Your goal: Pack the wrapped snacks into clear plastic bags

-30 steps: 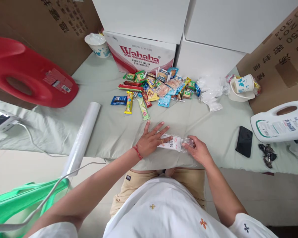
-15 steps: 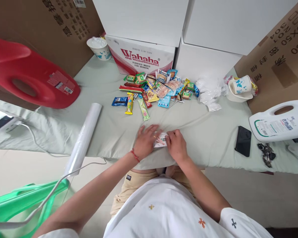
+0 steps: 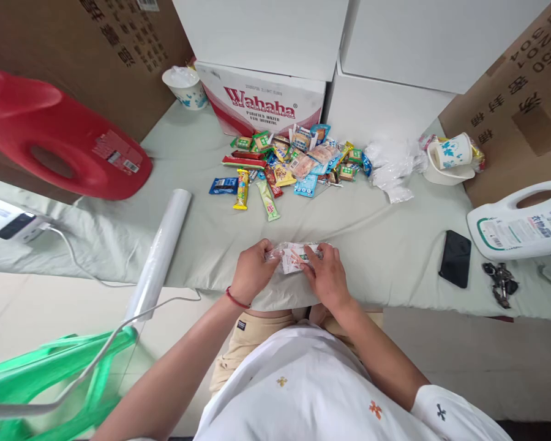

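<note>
- Packet [image 3: 292, 260], white with print and pinkish pictures, sits between your two hands near the front edge of the cloth-covered table [image 3: 211, 257], well short of the heap of wrapped snacks [image 3: 303, 165].
- Your left hand [image 3: 253, 269] is closed, pinching crinkled clear film [image 3: 276, 252] at the packet's left end.
- Your right hand [image 3: 328, 272] grips the packet's right part, thumb on the near side, fingers curled over it.
- Pull too hard with your left and the film could well split or slip from your pinch, as it looks thin and slick.
- Loosen your right grip and the packet might skid off, the table's front edge being so near.
- Reach forward carelessly and you could nudge the green-wrapped bar [image 3: 269, 201], which points toward you from the heap.
- Watch your left forearm: a sideways swing might catch the white cable [image 3: 94, 355] or knock the plastic roll [image 3: 160, 248], whose lower end juts past the table edge.
- You cannot read the packet's print, and your right fingers cover its far end.
- Transparency hides where the film starts and stops, or whether it is sealed; your left fingertips are tucked out of sight.
- Overlap makes the heap hard to count, and the red jug [image 3: 73, 147] is cut off at the left.
</note>
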